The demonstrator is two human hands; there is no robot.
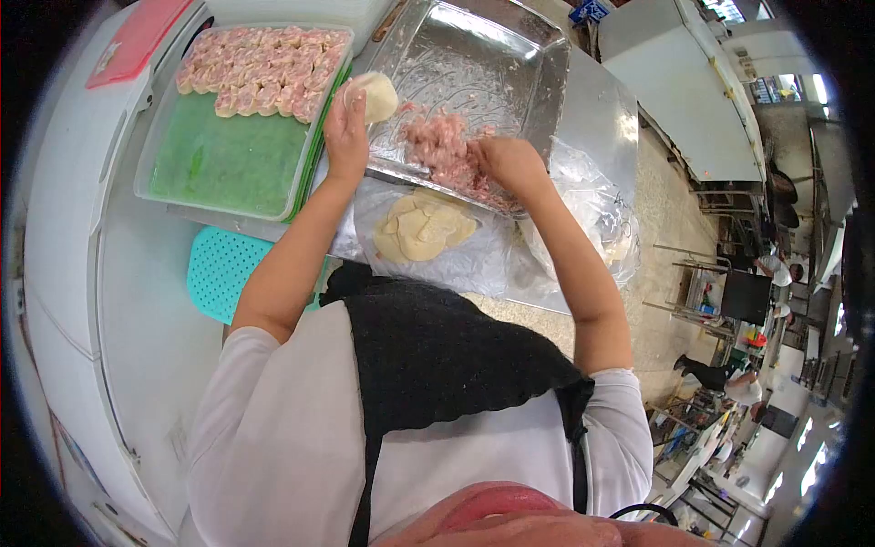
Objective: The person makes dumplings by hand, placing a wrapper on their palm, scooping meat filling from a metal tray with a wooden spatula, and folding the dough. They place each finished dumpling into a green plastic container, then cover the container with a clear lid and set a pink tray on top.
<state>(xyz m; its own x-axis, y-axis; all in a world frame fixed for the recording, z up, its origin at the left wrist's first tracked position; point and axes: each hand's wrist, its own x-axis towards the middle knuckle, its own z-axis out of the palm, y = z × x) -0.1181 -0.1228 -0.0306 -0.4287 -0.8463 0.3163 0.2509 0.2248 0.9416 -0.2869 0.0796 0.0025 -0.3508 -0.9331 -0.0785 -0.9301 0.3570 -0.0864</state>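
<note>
In my left hand (345,137) a round, pale dumpling wrapper (379,98) rests against the fingers, held up beside the metal tray's left edge. My right hand (512,164) is closed over the near part of the deep metal tray (538,105), right at the pink minced meat (439,146). Whatever its fingers grip is hidden by blur and the meat. Below the tray, a loose stack of dumpling wrappers (421,228) lies on a plastic sheet (478,260). Smears of meat coat the tray's bottom.
At left, a plastic container (228,164) with a green bottom holds rows of filled dumplings (269,68). A turquoise perforated basket (223,273) sits below it. Clear plastic bags (592,214) lie right of the tray. Other people (743,387) stand far off at right.
</note>
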